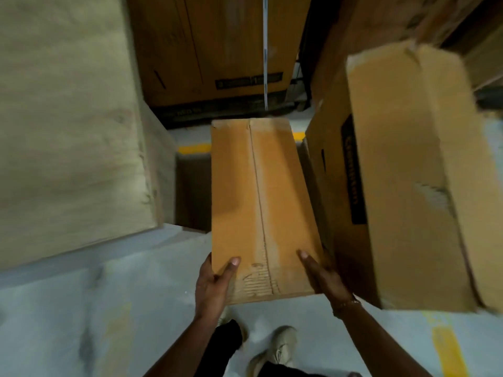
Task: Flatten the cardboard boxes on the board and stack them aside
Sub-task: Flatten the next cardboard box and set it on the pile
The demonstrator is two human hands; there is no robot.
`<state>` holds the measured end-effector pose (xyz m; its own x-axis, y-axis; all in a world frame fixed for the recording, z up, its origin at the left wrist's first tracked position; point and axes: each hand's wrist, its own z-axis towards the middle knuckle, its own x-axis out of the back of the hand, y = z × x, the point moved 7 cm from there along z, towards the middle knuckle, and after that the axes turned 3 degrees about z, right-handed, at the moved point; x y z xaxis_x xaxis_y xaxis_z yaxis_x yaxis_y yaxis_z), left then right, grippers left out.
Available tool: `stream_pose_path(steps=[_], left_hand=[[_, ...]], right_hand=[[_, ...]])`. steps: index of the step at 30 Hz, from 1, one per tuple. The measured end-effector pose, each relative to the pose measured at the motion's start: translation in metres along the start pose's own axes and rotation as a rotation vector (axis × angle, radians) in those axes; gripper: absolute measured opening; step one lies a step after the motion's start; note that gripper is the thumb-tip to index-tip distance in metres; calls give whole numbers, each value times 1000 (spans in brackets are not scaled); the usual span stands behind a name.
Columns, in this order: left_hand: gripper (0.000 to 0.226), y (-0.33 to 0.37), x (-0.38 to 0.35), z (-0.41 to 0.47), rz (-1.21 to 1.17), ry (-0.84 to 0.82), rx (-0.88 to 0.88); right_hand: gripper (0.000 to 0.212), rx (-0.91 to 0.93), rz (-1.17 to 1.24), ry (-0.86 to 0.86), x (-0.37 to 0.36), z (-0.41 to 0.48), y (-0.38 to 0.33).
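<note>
I saw both hands holding the cardboard box (258,200) by its near end. The left hand (215,284) gripped the near-left corner, thumb on top and fingers wrapped round the side. The right hand (324,276) clasped the near-right edge, thumb laid on the top face, with a bracelet (351,303) at the wrist. The box hung above the grey floor (109,308), just off the right edge of the plywood board (68,118), with its long seam running away from me. I could not tell whether it was flattened. A taller box (408,172) with a black printed strip stood close on its right. Pale shoes (280,346) showed below, and a yellow line (194,148) crossed the floor beyond.
</note>
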<state>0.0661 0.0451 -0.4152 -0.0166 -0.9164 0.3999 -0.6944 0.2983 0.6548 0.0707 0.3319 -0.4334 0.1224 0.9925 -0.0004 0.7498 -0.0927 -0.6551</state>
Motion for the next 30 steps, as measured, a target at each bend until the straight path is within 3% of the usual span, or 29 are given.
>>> stream_pose_path(steps=[5, 10, 15, 18, 22, 30], left_hand=[[71, 92, 44, -96, 35, -12, -76], [66, 173, 82, -170, 20, -11, -180], [65, 246, 129, -235, -97, 13, -315], [38, 282, 165, -268, -136, 64, -358], [23, 300, 228, -290, -176, 148, -394], [40, 247, 399, -277, -297, 383, -383]], right_hand=[[51, 120, 27, 71, 15, -127, -87], [76, 219, 8, 131, 30, -218, -154], [87, 356, -40, 146, 28, -288, -237], [84, 430, -65, 122, 15, -317, -284], [80, 522, -107, 43, -36, -344, -334], [63, 573, -194, -196, -230, -352, -361]])
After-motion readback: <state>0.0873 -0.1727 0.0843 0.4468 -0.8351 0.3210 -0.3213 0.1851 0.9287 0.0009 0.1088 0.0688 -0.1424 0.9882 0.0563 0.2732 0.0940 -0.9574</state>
